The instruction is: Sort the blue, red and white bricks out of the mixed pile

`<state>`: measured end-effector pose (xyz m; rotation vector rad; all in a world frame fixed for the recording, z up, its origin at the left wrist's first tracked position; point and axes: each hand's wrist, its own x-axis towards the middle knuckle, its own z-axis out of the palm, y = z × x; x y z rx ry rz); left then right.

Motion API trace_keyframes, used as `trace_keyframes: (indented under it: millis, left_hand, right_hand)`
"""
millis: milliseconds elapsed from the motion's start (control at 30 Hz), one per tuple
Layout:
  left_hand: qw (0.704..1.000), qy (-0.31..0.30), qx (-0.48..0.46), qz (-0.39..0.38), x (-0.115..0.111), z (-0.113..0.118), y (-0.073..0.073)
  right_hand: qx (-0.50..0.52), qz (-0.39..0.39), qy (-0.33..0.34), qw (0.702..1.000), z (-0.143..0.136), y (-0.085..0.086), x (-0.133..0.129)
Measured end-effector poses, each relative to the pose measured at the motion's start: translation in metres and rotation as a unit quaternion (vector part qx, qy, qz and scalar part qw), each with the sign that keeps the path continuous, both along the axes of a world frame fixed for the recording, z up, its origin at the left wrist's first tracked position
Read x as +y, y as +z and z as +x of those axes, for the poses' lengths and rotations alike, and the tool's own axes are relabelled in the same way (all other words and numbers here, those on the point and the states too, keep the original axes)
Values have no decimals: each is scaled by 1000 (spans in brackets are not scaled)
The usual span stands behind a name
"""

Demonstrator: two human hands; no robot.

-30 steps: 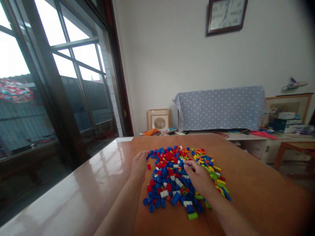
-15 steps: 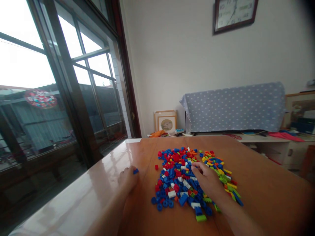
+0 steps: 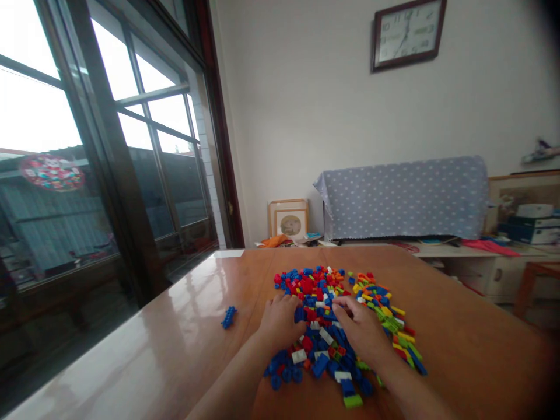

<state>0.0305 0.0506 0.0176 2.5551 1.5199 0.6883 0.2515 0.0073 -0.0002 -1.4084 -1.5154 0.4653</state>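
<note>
A heap of small plastic toy bricks (image 3: 326, 336), mostly blue, red and white, lies on the wooden table (image 3: 450, 326). My left hand (image 3: 282, 321) is over the heap's left side. Its thumb and fingers are apart, with a blue brick (image 3: 300, 314) showing in the gap; no firm grip on it is visible. My right hand (image 3: 359, 324) rests over the heap's right half, fingers curled and thumb close to the index finger. Whatever is at those fingertips is hidden. A row of joined blue bricks (image 3: 228, 317) lies apart on the left of the table.
Yellow, green and orange bricks (image 3: 391, 321) spread along the heap's right side. Blue ring-shaped pieces (image 3: 286, 374) lie at its near left. Beyond the table are a low cabinet (image 3: 499, 277), a dotted cloth cover (image 3: 402, 198) and framed pictures (image 3: 289, 221). Glass windows (image 3: 161, 169) stand left.
My left hand has moved right, from beside the blue bricks to the heap, leaving the joined blue bricks on the table. My right hand stays over the heap. The view has shifted slightly.
</note>
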Motion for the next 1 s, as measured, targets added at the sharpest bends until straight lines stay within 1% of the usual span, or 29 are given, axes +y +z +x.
trace_keyframes:
  millis: [100, 167, 233, 300, 333, 400, 500, 567, 600, 667, 700, 767, 867, 933, 1000]
  left_hand:
    - [1000, 21, 13, -12, 1, 6, -2]
    - [1000, 22, -4, -9, 4, 5, -5]
    - [998, 22, -55, -3, 7, 4, -9]
    - [989, 19, -144, -15, 9, 4, -11]
    - [979, 16, -200, -32, 10, 4, -11]
    - [943, 6, -320, -92, 9, 5, -9]
    - [862, -31, -463, -204, 3, 7, -3]
    - [816, -61, -512, -261, -2, 7, 1]
    - [800, -73, -525, -281, -5, 7, 3]
    - [781, -97, -533, -310, -9, 8, 6]
    - [778, -110, -530, -320, -11, 8, 6]
    - [780, -129, -518, -327, -13, 9, 6]
    - [798, -138, -491, -321, -14, 11, 3]
    - [811, -147, -472, -313, -13, 12, -3]
    - [830, -151, -450, -292, -10, 13, -9]
  right_hand:
    - [9, -2, 4, 1000, -1, 2, -1]
    - [13, -4, 2, 1000, -2, 2, -2]
    - [14, -6, 2, 1000, -3, 2, -2]
    - [20, -4, 10, 1000, -4, 1, -2]
    - [27, -6, 17, 999, -5, 0, -2]
    - [56, -25, 32, 998, -7, -2, 0]
    - [129, -88, 54, 986, -10, -6, 2]
    - [181, -124, 75, 973, -12, -7, 3]
    - [205, -136, 91, 965, -13, -7, 3]
    - [250, -150, 124, 948, -15, -5, 1]
    - [268, -153, 138, 941, -16, -3, 0]
    - [291, -155, 154, 931, -17, 0, -3]
    - [309, -154, 163, 924, -18, 3, -6]
    - [315, -154, 167, 922, -19, 2, -7]
    - [311, -152, 171, 922, -20, 1, -6]
